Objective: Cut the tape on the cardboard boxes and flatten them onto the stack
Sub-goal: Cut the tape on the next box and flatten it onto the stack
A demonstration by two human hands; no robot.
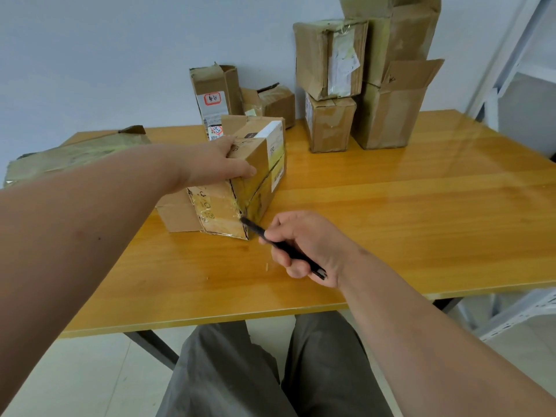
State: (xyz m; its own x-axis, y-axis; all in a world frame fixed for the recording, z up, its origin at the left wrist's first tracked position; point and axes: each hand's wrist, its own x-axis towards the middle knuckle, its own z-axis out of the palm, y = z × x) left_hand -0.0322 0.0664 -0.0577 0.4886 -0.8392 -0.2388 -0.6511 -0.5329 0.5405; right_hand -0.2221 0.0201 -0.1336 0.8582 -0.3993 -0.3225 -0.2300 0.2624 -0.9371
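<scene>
At the far left of the wooden bench, a flattened cardboard stack lies at the edge, its taped top face up. Your left hand presses down on the taped cardboard box near the middle of the bench: the grip is released, palm on the top panel, straight fingers reaching over its far side and the thumb laid along the near top edge. The box sits tilted, one corner toward you, yellowed tape running down that corner and a white shipping label on its right face. Just right of the box, your right hand is clenched around a black cutter, fingers curled over the handle and the butt end poking out below the palm. The cutter's tip touches the taped corner seam low on the box, close to the bench. Behind the box stand a narrow opened carton with a red-marked label and a small crumpled carton. Farther right, along the wall, more cardboard boxes are piled up, one with its flap raised. A white metal rack stands at the far right.
</scene>
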